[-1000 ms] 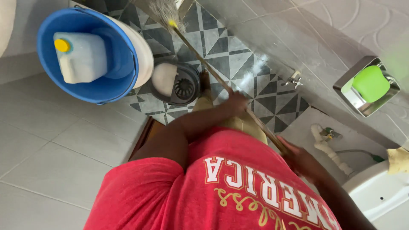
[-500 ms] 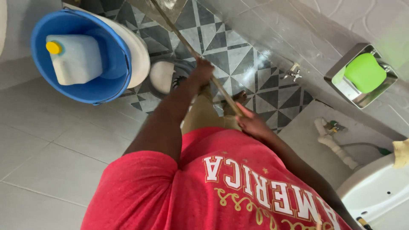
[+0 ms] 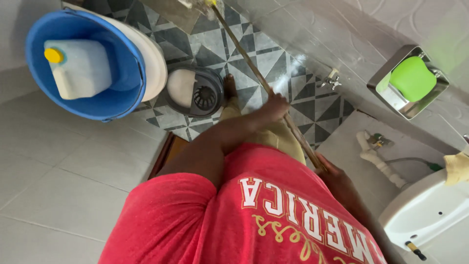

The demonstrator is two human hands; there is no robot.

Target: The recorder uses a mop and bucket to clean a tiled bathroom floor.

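Observation:
I grip a long wooden stick (image 3: 254, 71) with both hands. My left hand (image 3: 275, 107) is closed around its middle, arm stretched forward over my red shirt (image 3: 234, 215). Lower on the stick, close to my body, my right hand (image 3: 338, 182) holds the near end. The stick slants up and left to its far end (image 3: 211, 4) at the top edge, where a bit of yellow shows over the patterned floor tiles (image 3: 273, 54). My bare foot (image 3: 229, 88) stands on those tiles.
A blue bucket (image 3: 115, 98) holding a white jug with a yellow cap (image 3: 80, 68) sits at upper left beside a round grey floor drain (image 3: 202, 95). A green soap in a metal dish (image 3: 413, 80), wall pipes (image 3: 376, 156) and a white sink (image 3: 425, 210) are on the right.
My left hand has moved forward and then back to the right along with the stick. My right hand has stayed on the near end. The view has shifted slightly.

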